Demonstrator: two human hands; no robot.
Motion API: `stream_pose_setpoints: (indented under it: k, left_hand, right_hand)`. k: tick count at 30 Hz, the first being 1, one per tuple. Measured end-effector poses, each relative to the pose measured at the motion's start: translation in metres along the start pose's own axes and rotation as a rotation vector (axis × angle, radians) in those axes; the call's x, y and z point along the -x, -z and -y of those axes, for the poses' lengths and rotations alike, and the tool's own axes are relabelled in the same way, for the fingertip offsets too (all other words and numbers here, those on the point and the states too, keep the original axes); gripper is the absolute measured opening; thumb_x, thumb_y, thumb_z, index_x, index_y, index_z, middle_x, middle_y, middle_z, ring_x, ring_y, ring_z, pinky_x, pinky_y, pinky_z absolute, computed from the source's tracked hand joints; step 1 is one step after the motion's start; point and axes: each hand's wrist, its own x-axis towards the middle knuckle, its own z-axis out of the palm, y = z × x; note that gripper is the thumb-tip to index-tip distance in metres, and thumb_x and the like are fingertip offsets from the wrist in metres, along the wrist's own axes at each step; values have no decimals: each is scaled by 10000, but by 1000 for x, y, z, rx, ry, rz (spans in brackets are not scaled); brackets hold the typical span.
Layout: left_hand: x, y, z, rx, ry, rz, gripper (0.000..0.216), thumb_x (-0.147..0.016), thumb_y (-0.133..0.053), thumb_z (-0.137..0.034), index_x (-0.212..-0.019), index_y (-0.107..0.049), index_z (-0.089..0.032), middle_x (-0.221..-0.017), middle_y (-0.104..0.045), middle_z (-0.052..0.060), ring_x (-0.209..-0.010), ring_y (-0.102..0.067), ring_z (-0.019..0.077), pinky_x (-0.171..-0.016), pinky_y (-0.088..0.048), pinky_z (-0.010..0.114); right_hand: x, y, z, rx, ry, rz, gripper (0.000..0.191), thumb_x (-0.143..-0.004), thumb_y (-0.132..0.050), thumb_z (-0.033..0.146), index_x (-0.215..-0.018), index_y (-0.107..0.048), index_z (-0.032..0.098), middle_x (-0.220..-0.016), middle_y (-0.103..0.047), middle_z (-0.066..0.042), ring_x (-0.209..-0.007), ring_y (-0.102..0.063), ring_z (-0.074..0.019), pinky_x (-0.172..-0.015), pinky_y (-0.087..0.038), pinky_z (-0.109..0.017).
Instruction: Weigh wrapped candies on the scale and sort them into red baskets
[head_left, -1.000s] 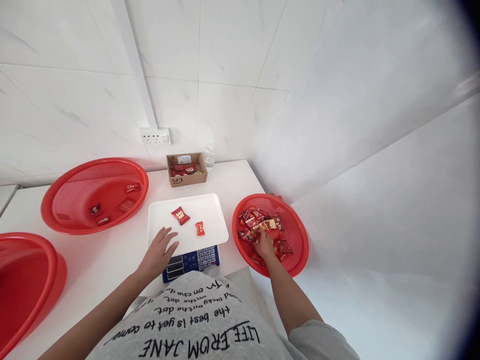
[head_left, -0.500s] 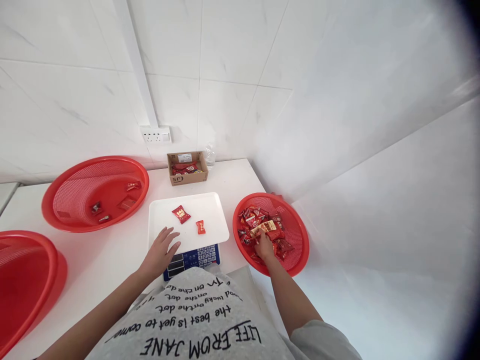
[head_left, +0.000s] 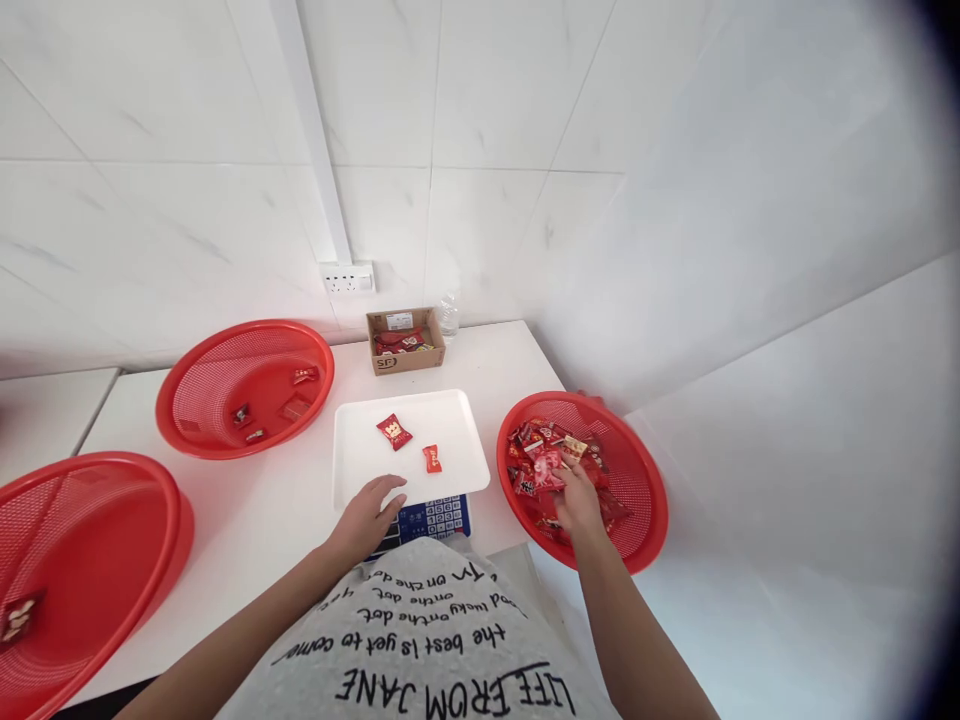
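Observation:
My right hand [head_left: 580,502] is inside the right red basket [head_left: 651,500], its fingers closed on a pinkish-red candy packet [head_left: 547,468]. Beneath and around it lie several red wrapped candies, with a gold-and-red packet [head_left: 574,447] just beyond the fingers. My left hand [head_left: 369,518] is open and holds nothing, its fingers over the front edge of a white scale tray [head_left: 450,408]. On that tray rest a larger dark-red wrapped candy [head_left: 394,432] and a smaller red one [head_left: 432,459]. The blue scale keypad [head_left: 435,516] shows partly below the tray.
A cardboard box [head_left: 406,359] with red packets stands behind the tray, beside clear plastic [head_left: 448,313]. To the left are a red basket [head_left: 166,400] with a few candies and a nearer red basket [head_left: 169,540] with one dark packet. Walls close off the back and right.
My right hand has shifted within the basket and now has the pinkish-red packet at its fingers. My left hand stays by the tray. The view has turned left.

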Motion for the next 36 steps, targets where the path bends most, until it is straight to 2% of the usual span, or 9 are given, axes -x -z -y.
stream_pose_setpoints:
  k: [3, 7, 9, 12, 15, 22, 28, 32, 36]
  left_hand:
    - [1, -4, -17, 312, 150, 144, 359, -783, -506, -443, -1055, -562, -216, -1069, -626, 73, -1019, -568, 225, -928, -417, 383]
    - [1, -11, -34, 810, 377, 337, 459, -765, -548, -476, -1130, -497, -202, -1010, -637, 87, -921, -616, 207, -849, -462, 362]
    - [1, -13, -39, 999, 437, 377, 465, -770, -545, -490, -1119, -501, -186, -984, -646, 98, -886, -630, 203, -834, -465, 358]
    - [1, -13, -40, 1138, 465, 344, 433, -775, -547, -494, -1043, -534, -154, -910, -664, 107, -824, -643, 199, -807, -474, 342]
    - [3, -14, -36, 1160, 495, 294, 396, -774, -565, -470, -1004, -537, -149, -857, -671, 92, -779, -648, 183, -790, -481, 324]
    - [6, -15, -27, 1173, 562, 277, 343, -775, -583, -420, -973, -548, -142, -802, -671, 74, -743, -648, 169, -772, -479, 301]
    - [5, -13, -30, 1175, 496, 334, 353, -784, -564, -432, -973, -563, -134, -845, -676, 87, -799, -645, 180, -826, -461, 309]
    - [4, -14, -29, 1171, 590, 281, 319, -787, -565, -401, -932, -572, -118, -794, -680, 91, -743, -645, 168, -780, -480, 290]
    - [3, -12, -26, 1201, 611, 194, 274, -794, -551, -322, -967, -569, -111, -862, -680, 114, -753, -646, 175, -768, -497, 304]
  right_hand:
    - [34, -45, 14, 16, 25, 257, 463, -615, -593, 269, -1073, -546, 220, -974, -635, -37, -795, -606, -168, -672, -503, -300]
    - [82, -102, 18, 221, 162, 573, 318, -679, -552, 203, -995, -585, 203, -1014, -635, -41, -926, -578, -176, -833, -455, -332]
    - [101, -121, 16, 281, 262, 711, 299, -724, -484, 169, -999, -589, 222, -1020, -631, -25, -965, -564, -171, -882, -431, -343]
    - [115, -135, 10, 358, 384, 802, 350, -722, -445, 115, -1020, -583, 236, -1036, -624, -24, -978, -553, -175, -901, -419, -358]
    - [117, -138, 3, 378, 388, 834, 365, -735, -448, 120, -1060, -560, 241, -1071, -613, -26, -1007, -545, -173, -917, -412, -364]
    - [115, -135, -5, 314, 269, 842, 371, -750, -471, 161, -1109, -531, 232, -1126, -592, -29, -1056, -530, -159, -951, -387, -356]
    - [119, -133, -3, 233, 230, 832, 299, -759, -499, 214, -1053, -553, 228, -1050, -621, -31, -997, -556, -163, -915, -413, -351]
    - [116, -131, -2, 202, 173, 656, 209, -754, -522, 298, -938, -581, 217, -908, -639, -27, -880, -577, -171, -846, -440, -339]
    - [111, -126, 0, 123, 24, 477, 279, -715, -568, 391, -911, -570, 192, -774, -600, -12, -740, -557, -157, -721, -447, -297]
